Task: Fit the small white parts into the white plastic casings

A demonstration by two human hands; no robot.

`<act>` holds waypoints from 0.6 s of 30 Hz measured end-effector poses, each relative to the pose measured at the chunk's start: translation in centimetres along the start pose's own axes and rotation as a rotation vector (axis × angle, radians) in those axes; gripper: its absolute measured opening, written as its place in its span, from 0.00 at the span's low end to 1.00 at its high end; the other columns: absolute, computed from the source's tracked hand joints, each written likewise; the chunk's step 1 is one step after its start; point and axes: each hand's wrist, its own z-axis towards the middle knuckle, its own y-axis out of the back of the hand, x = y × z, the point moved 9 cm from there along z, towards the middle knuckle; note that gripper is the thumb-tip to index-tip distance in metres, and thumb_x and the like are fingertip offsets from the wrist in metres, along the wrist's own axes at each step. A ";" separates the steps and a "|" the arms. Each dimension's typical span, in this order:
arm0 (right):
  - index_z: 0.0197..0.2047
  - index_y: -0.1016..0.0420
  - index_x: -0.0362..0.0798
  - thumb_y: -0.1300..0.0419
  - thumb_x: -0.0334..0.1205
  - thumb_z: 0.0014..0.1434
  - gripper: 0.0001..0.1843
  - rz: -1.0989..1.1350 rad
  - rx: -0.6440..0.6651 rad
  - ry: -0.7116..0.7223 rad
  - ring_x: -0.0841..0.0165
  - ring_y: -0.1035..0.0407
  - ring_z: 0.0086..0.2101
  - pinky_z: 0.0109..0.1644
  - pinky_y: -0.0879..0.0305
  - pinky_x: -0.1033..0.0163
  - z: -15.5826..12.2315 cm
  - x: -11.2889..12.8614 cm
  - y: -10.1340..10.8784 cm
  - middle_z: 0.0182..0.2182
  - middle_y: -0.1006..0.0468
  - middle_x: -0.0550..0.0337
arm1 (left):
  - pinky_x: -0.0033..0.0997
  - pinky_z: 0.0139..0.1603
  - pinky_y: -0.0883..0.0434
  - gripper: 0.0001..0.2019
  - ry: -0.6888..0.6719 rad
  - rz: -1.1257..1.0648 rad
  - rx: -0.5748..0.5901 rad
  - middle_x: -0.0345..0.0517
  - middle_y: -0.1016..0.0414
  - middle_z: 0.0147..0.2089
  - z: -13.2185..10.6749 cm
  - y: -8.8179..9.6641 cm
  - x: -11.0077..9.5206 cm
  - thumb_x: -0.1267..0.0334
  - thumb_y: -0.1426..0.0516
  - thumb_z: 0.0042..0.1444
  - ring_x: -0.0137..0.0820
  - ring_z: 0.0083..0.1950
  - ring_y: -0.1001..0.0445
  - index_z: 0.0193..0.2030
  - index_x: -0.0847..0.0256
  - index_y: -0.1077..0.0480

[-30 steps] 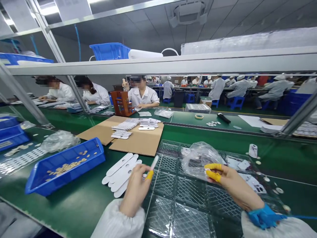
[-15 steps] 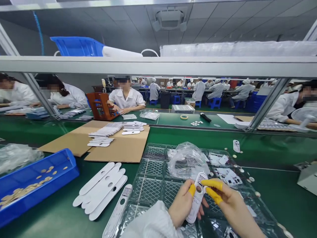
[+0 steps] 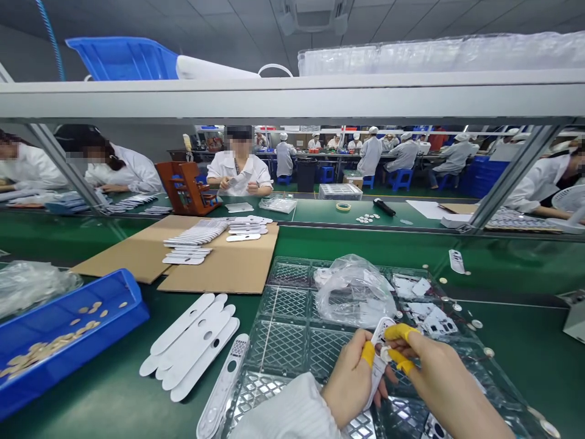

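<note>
My left hand (image 3: 348,377), with a yellow finger cot on it, grips a long white plastic remote-control cover (image 3: 378,371) with rounded ends and small cutouts at its top. The cover tilts above the clear compartment tray. Two yellow finger cots sit on my right hand (image 3: 434,369), whose fingers pinch a small white round disc (image 3: 384,353) at the cover's round hole. Whether the disc sits in the hole is hidden by the fingers. Another such cover (image 3: 223,390) rests along the tray's left edge, and several plain white covers (image 3: 194,347) lie stacked to its left.
Under my hands lies the compartment tray (image 3: 280,341), with a clear plastic bag (image 3: 354,292) and flat white pieces on it. A blue bin (image 3: 114,323) at left contains round discs. Cardboard (image 3: 242,268) bears more covers. Overhead runs a shelf (image 3: 274,97); co-workers sit beyond.
The view has shifted slightly downward. The cover has turned more edge-on in my left hand, and my right fingers stay at its hole. The co-worker opposite has raised their hands with a white piece.
</note>
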 end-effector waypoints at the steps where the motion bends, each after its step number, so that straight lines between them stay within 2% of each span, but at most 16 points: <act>1: 0.37 0.30 0.52 0.51 0.30 0.50 0.13 -0.016 0.003 0.021 0.59 0.27 0.33 0.30 0.29 0.60 0.1 -0.3 -0.3 0.37 0.23 0.53 | 0.20 0.13 0.45 0.07 -0.004 -0.002 -0.003 0.41 0.30 0.27 0.0 0.0 -0.1 0.59 0.55 0.58 0.23 0.17 0.38 0.38 0.58 0.41; 4: 0.39 0.31 0.51 0.50 0.31 0.51 0.12 -0.083 -0.015 0.074 0.60 0.27 0.34 0.32 0.29 0.59 0.1 -1.1 -1.2 0.38 0.24 0.51 | 0.19 0.12 0.45 0.07 -0.014 -0.013 -0.012 0.40 0.30 0.27 -0.2 -0.2 -0.2 0.60 0.56 0.59 0.22 0.15 0.39 0.38 0.59 0.41; 7: 0.42 0.34 0.51 0.50 0.31 0.52 0.13 -0.155 -0.085 0.102 0.61 0.28 0.36 0.36 0.29 0.58 -0.4 -1.2 -1.7 0.41 0.26 0.51 | 0.19 0.11 0.47 0.10 -0.020 -0.030 0.000 0.39 0.30 0.26 -0.2 -0.3 -0.3 0.56 0.56 0.59 0.21 0.14 0.39 0.38 0.59 0.41; 10: 0.45 0.36 0.51 0.51 0.31 0.53 0.16 -0.193 -0.200 0.069 0.61 0.31 0.39 0.38 0.31 0.56 -1.1 -1.1 -1.1 0.44 0.30 0.50 | 0.17 0.09 0.47 0.13 -0.013 -0.048 0.030 0.38 0.31 0.27 -0.1 -0.4 -0.5 0.52 0.55 0.59 0.20 0.14 0.37 0.41 0.59 0.41; 12: 0.47 0.36 0.50 0.49 0.34 0.53 0.16 -0.162 -0.230 0.015 0.62 0.31 0.36 0.36 0.31 0.58 -1.3 -1.4 -0.4 0.41 0.30 0.52 | 0.17 0.09 0.47 0.14 -0.004 -0.053 0.045 0.36 0.32 0.26 0.0 -0.4 -0.7 0.52 0.52 0.58 0.20 0.14 0.38 0.43 0.59 0.42; 15: 0.47 0.35 0.51 0.49 0.35 0.52 0.17 -0.072 -0.221 -0.056 0.63 0.32 0.34 0.35 0.32 0.61 -2.0 -2.8 1.3 0.40 0.28 0.54 | 0.15 0.08 0.47 0.15 0.004 -0.047 0.054 0.34 0.33 0.25 0.1 -0.5 -0.9 0.53 0.50 0.56 0.19 0.13 0.39 0.45 0.58 0.44; 16: 0.46 0.33 0.51 0.50 0.35 0.52 0.17 -0.051 -0.190 -0.079 0.62 0.31 0.36 0.35 0.32 0.61 -2.4 -3.5 1.8 0.41 0.28 0.54 | 0.15 0.08 0.47 0.15 0.007 -0.046 0.052 0.34 0.33 0.25 0.1 -0.6 -0.9 0.53 0.49 0.56 0.19 0.13 0.39 0.46 0.58 0.44; 18: 0.44 0.30 0.53 0.50 0.35 0.52 0.16 -0.016 -0.049 -0.111 0.61 0.30 0.37 0.37 0.31 0.61 -3.6 -5.2 1.8 0.41 0.26 0.56 | 0.14 0.08 0.46 0.15 0.011 -0.054 0.050 0.35 0.33 0.25 0.2 -0.6 -1.0 0.54 0.49 0.56 0.19 0.13 0.38 0.46 0.58 0.45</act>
